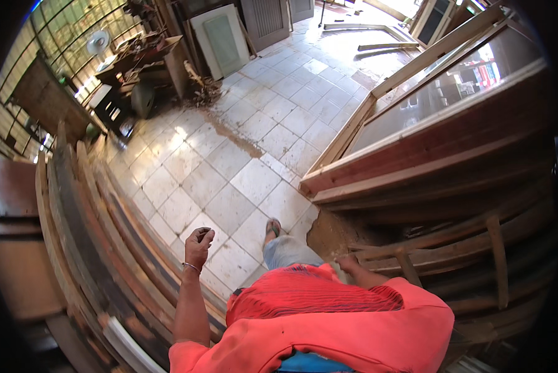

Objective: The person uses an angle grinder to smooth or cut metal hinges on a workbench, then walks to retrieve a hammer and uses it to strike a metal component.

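Note:
My left hand [198, 247] is raised beside a stack of long wooden planks [101, 230]. Its fingers are curled closed around something small and dark, too indistinct to name. My right hand [347, 263] is low by my side, partly behind my red shirt [316, 298] and next to a wooden rack [453, 248]. Its fingers are too unclear to read. One sandalled foot [271, 230] is forward on the tiled floor [235, 174].
A glazed wooden frame [443, 87] leans at the right. Back left stand a cluttered workbench [173, 68], a fan [97, 41] and a dark board [55, 99]. Panels [223, 43] lean at the back; loose timber [387, 46] lies beyond.

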`<state>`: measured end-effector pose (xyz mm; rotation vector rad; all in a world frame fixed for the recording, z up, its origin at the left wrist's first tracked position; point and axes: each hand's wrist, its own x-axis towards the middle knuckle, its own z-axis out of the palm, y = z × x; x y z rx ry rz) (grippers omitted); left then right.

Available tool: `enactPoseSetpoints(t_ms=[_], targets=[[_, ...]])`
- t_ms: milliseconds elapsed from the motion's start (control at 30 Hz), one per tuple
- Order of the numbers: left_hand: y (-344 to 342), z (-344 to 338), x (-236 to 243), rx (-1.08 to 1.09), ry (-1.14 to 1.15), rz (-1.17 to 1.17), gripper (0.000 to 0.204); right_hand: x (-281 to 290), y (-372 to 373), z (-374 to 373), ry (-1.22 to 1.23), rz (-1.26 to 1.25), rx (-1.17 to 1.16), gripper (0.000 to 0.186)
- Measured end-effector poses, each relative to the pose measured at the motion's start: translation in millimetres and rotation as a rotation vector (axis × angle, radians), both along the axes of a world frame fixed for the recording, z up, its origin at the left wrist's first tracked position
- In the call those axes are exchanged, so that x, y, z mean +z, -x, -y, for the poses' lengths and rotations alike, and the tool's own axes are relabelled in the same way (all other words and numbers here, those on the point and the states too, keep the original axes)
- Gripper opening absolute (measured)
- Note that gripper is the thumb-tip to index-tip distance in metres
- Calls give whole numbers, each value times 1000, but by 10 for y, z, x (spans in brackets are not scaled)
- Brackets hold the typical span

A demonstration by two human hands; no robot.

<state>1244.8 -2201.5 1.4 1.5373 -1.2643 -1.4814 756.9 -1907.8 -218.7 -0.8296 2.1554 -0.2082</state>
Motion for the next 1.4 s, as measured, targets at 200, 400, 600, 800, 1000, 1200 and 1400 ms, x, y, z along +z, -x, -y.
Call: enactPoseSetpoints(t_ms=[200, 400, 600, 800, 1000, 1200, 1400], targets=[[6, 1687, -1322, 217, -118, 24, 23, -1512, 716, 981, -152, -125, 394, 61], [-376, 2027, -2113, 528, -828, 212, 27, -360, 898, 4521, 40, -155, 308, 44], [46, 2844, -2718, -753, -180, 1030, 20, 1143, 1071, 7618, 422, 3, 118, 55], [795, 5325, -2990, -906, -74, 1016, 22, 829, 1863, 9063, 436, -26, 140, 54], [2458, 8818, -2849, -627, -140, 894, 37, -152, 3446, 8400, -276, -239, 384, 58], [4676, 11690, -1897, -293, 29, 426, 41, 471, 3760, 8980, -69, 105, -961, 33], [6577, 13051, -1787, -309, -75, 218, 24, -296, 4700, 9832, -259, 212, -937, 38]])
